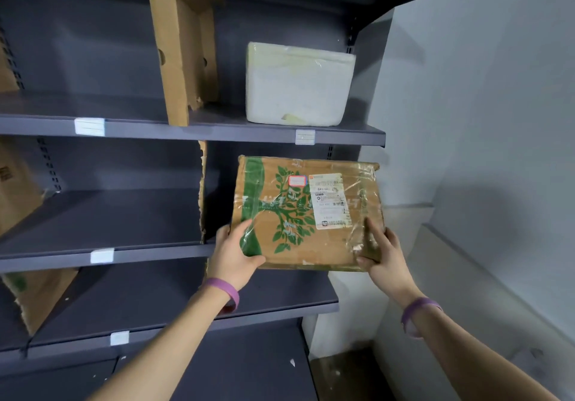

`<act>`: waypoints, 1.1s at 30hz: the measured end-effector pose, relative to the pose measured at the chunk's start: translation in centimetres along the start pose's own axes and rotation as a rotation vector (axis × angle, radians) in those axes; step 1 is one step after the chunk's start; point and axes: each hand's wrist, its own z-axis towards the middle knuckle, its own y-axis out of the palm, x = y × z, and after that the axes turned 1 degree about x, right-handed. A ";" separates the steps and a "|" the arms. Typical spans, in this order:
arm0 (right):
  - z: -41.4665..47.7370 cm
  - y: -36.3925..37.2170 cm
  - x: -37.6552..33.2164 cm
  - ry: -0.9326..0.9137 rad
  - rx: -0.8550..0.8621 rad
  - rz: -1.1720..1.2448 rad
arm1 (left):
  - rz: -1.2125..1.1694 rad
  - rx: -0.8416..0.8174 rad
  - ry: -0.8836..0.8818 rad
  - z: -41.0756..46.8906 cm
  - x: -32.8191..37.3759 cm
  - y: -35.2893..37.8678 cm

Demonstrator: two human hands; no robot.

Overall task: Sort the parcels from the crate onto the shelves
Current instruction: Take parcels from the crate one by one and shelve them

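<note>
A brown cardboard parcel (306, 213) with a green tree print, clear tape and a white shipping label is held up in front of the middle shelf (102, 245), at its right end. My left hand (235, 252) grips its lower left corner, thumb across the front. My right hand (384, 254) grips the lower right corner, one finger pointing up along the front face. Both wrists wear purple bands. The crate is not in view.
A white foam box (298, 84) stands on the shelf above (217, 129). Cardboard dividers (180, 42) stand upright between shelf bays. More cardboard pieces (18, 189) lean at the far left. A lower shelf (174, 301) sits below the parcel. A grey wall (482, 120) closes the right side.
</note>
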 end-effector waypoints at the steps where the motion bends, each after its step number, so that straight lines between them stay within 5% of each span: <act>1: 1.0 0.2 0.0 -0.008 -0.013 0.002 | -0.007 0.007 -0.010 0.6 0.1 0.0; 12: 12.8 2.4 1.8 -0.123 -0.155 0.035 | 0.036 0.163 -0.132 6.2 0.7 1.7; 21: 15.7 5.1 5.6 -0.085 -0.260 0.034 | 0.077 0.101 -0.200 7.8 -1.6 3.9; 27: 16.0 5.3 6.3 -0.147 -0.210 0.049 | 0.094 0.156 -0.182 9.5 -2.2 4.5; 33: 12.9 5.7 5.6 -0.502 0.079 -0.382 | 0.362 0.341 0.002 6.6 -1.9 7.1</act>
